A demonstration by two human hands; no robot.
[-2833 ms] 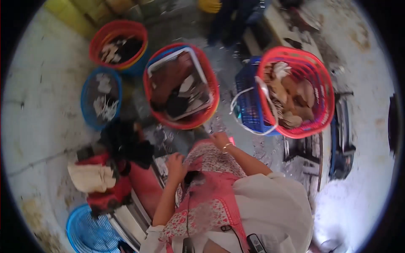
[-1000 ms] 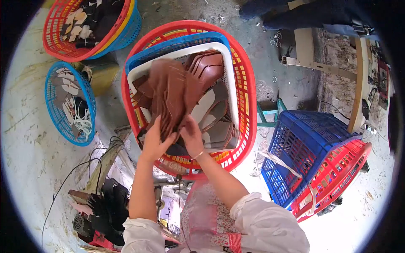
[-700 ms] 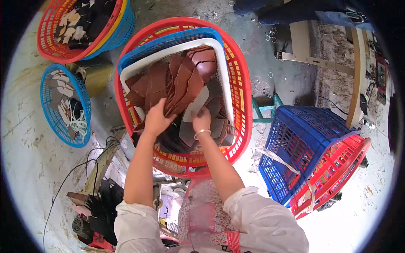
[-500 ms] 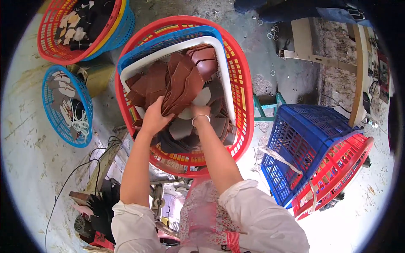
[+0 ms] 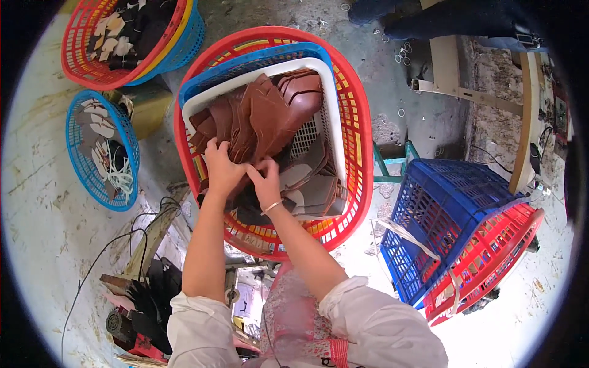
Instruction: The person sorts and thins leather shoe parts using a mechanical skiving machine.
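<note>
Brown leather-like cut pieces (image 5: 267, 116) lie in loose stacks inside a white basket (image 5: 333, 113). At the near side of these stacks, my left hand (image 5: 222, 168) is closed on the lower edges of the brown pieces. Beside it, almost touching, my right hand (image 5: 266, 179) has its fingers bent in on the near end of the same stack; its fingertips are partly hidden. Flat grey pieces (image 5: 320, 191) lie to the right of my right hand, and dark pieces (image 5: 248, 211) sit below my hands.
The white basket rests within a blue one (image 5: 257, 60) and a large red one (image 5: 362, 153). More baskets stand at left: a red one (image 5: 86, 78) and a blue one (image 5: 76, 153) holding scraps. Blue and red baskets (image 5: 423, 202) lean at right. Another person's dark-clothed leg (image 5: 442, 21) shows at top.
My right hand has come left and out from among the grey pieces to beside my left hand. The brown stack has shifted, uncovering some basket mesh. The view has moved slightly.
</note>
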